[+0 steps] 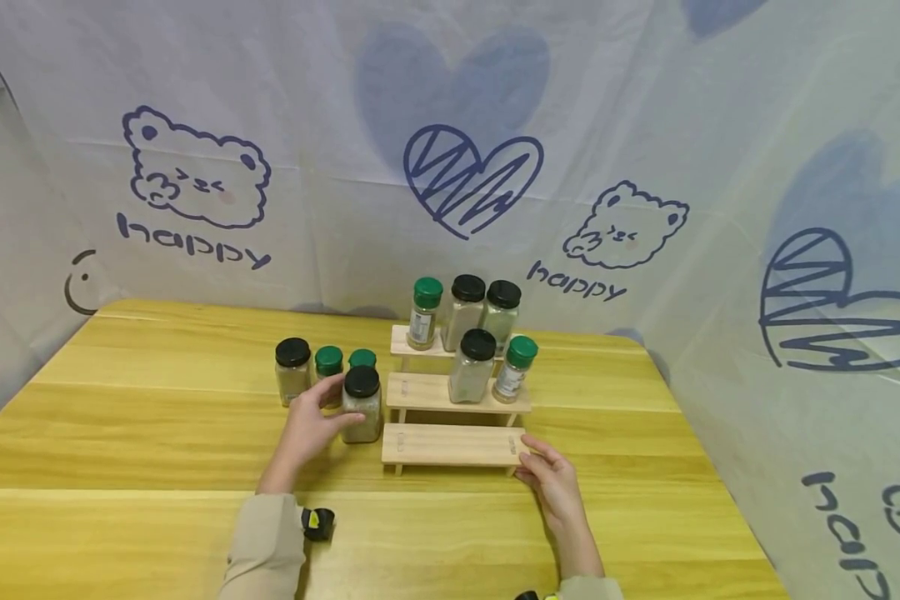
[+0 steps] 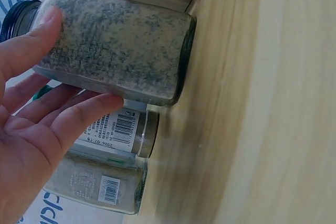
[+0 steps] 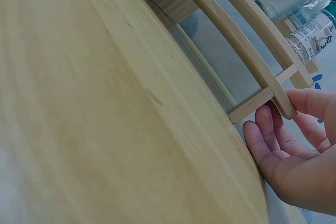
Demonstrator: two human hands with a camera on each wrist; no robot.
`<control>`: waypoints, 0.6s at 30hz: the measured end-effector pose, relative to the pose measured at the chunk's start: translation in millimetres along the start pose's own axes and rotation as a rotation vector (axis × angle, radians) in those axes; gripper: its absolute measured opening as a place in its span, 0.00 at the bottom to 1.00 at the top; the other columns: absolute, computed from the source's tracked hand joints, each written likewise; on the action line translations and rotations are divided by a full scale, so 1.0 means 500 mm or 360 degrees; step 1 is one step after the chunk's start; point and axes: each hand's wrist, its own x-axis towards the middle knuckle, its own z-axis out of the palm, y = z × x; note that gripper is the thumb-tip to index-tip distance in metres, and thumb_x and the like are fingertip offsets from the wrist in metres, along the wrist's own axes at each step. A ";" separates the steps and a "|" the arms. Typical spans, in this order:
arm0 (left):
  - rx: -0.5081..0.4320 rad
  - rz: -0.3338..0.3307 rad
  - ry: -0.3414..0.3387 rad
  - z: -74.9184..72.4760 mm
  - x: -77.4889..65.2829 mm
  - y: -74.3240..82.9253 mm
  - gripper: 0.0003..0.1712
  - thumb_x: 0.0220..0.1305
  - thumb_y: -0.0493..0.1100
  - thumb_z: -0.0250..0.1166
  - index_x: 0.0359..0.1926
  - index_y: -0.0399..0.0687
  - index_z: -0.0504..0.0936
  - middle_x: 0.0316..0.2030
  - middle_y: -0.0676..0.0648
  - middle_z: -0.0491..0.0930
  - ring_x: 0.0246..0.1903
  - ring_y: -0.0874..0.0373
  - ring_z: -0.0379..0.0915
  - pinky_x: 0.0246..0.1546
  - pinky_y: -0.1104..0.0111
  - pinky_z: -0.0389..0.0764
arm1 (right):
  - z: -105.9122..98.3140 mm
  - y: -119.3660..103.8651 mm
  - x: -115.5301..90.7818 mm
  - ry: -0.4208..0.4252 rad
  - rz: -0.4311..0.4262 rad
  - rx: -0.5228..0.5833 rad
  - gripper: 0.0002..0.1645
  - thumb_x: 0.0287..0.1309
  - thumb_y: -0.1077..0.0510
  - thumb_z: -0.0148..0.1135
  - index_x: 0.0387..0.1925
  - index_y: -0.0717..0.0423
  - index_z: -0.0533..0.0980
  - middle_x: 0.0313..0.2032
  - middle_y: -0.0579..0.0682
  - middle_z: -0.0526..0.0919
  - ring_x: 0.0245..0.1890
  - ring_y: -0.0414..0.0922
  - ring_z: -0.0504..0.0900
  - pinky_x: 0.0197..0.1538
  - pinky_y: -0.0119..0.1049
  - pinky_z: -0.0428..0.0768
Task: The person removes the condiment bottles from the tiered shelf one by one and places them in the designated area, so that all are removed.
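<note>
My left hand (image 1: 309, 429) grips a square glass spice jar (image 1: 363, 421) with a black lid, at the left end of a three-step wooden rack (image 1: 442, 442). In the left wrist view, thumb and fingers lie on either side of the jar (image 2: 121, 45), which holds a pale, dark-flecked seasoning. My right hand (image 1: 558, 487) holds the right end of the rack's lowest step, its thumb over the edge and fingertips beneath. The right wrist view shows those fingers curled under the board (image 3: 233, 43), near its leg.
Behind the left hand stand a black-lidded jar (image 1: 293, 375) and two green-lidded bottles (image 1: 329, 360). On the middle step are a black-lidded jar (image 1: 471, 371) and a green-lidded bottle (image 1: 512, 379). The top step bears a green-lidded bottle (image 1: 422, 321) and two black-lidded jars (image 1: 462, 317). A printed cloth hangs behind.
</note>
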 end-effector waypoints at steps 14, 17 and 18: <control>-0.0068 0.0017 -0.0037 -0.027 -0.005 0.038 0.37 0.47 0.34 0.70 0.57 0.27 0.65 0.52 0.30 0.69 0.52 0.40 0.65 0.48 0.55 0.71 | 0.000 -0.002 -0.002 -0.0005 -0.0009 -0.0012 0.22 0.57 0.71 0.52 0.53 0.76 0.64 0.29 0.48 0.74 0.27 0.39 0.77 0.36 0.30 0.79; -0.0036 0.0026 0.0003 -0.036 -0.006 0.054 0.34 0.48 0.35 0.69 0.56 0.28 0.67 0.51 0.31 0.70 0.52 0.41 0.66 0.50 0.55 0.70 | 0.001 -0.003 -0.002 -0.0003 -0.0007 -0.0014 0.22 0.57 0.71 0.52 0.53 0.76 0.65 0.29 0.48 0.74 0.27 0.39 0.77 0.36 0.30 0.79; -0.0027 0.0028 0.0020 -0.038 -0.006 0.060 0.33 0.48 0.36 0.69 0.55 0.29 0.68 0.51 0.32 0.70 0.52 0.42 0.66 0.51 0.54 0.69 | 0.001 -0.002 -0.002 -0.0004 -0.0005 -0.0013 0.22 0.57 0.71 0.52 0.53 0.76 0.65 0.29 0.48 0.74 0.27 0.39 0.77 0.36 0.30 0.79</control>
